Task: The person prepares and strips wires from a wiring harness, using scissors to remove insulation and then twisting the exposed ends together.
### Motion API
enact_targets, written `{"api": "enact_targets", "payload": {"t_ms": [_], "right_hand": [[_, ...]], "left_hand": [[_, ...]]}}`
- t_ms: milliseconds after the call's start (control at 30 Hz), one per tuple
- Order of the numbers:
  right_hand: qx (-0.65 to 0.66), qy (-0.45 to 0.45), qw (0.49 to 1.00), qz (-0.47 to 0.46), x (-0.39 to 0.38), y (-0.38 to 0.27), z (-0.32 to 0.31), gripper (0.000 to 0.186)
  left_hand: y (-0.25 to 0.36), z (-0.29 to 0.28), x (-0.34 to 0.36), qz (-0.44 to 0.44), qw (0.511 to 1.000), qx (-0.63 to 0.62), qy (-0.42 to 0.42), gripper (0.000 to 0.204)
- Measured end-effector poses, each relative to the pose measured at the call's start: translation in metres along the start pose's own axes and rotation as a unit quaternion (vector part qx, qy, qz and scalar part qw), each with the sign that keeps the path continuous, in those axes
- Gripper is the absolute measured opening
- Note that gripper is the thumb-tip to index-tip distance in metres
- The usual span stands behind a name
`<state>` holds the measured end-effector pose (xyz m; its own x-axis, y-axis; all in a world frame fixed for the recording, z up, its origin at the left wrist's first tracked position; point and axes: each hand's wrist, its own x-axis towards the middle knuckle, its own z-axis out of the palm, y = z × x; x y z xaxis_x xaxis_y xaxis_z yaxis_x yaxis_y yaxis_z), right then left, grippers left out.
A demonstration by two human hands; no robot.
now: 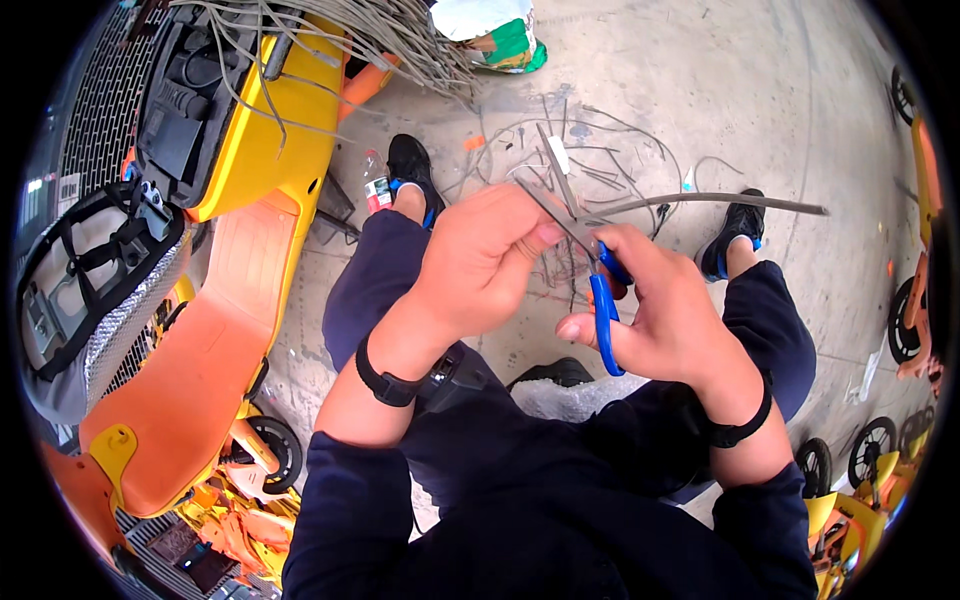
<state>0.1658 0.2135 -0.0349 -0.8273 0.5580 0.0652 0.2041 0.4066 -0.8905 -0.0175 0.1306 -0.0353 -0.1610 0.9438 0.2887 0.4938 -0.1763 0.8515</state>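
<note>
My right hand (670,315) holds a pair of scissors (606,315) by the blue handles, thumb and fingers in the loops. The blades stand apart and point up and to the left. A dark grey cable (725,198) lies across them and sticks out far to the right. My left hand (480,260) is closed, thumb against the fingers, right beside the blades; it pinches the cable's other part, mostly hidden by the fingers. Below, on the floor, several cut cable pieces (600,178) lie scattered between my shoes.
At the left stands a yellow and orange scooter body (225,270), with a bundle of grey cables (370,30) over its top. A bottle (376,185) stands near my left shoe. A white and green bag (495,35) lies ahead. More wheels (870,450) line the right side.
</note>
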Motion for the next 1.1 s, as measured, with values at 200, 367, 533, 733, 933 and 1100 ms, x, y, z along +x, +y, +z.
{"api": "enact_targets", "payload": {"t_ms": [200, 367, 533, 733, 933, 1100], "right_hand": [[0.003, 0.0, 1.0, -0.005, -0.001, 0.005, 0.001, 0.054], [0.03, -0.03, 0.999, 0.03, -0.002, -0.004, -0.007, 0.05], [0.042, -0.049, 0.996, 0.068, -0.006, -0.007, -0.011, 0.048], [0.042, -0.041, 0.996, 0.061, -0.011, -0.004, -0.012, 0.046], [0.062, -0.023, 0.993, 0.094, -0.009, -0.007, -0.014, 0.045], [0.07, 0.003, 0.994, 0.084, -0.008, -0.008, -0.011, 0.047]], "left_hand": [[0.0, 0.001, 0.002, -0.007, 0.999, -0.003, -0.04, 0.012], [0.005, -0.004, 0.008, 0.009, 0.998, 0.027, -0.05, 0.011], [0.01, -0.005, 0.013, -0.02, 0.997, 0.042, -0.068, 0.008], [0.011, -0.002, 0.014, -0.051, 0.996, 0.014, -0.076, 0.005], [0.02, 0.012, 0.009, -0.139, 0.988, -0.06, 0.032, 0.005], [0.013, 0.012, 0.01, -0.037, 0.998, 0.006, 0.056, 0.005]]}}
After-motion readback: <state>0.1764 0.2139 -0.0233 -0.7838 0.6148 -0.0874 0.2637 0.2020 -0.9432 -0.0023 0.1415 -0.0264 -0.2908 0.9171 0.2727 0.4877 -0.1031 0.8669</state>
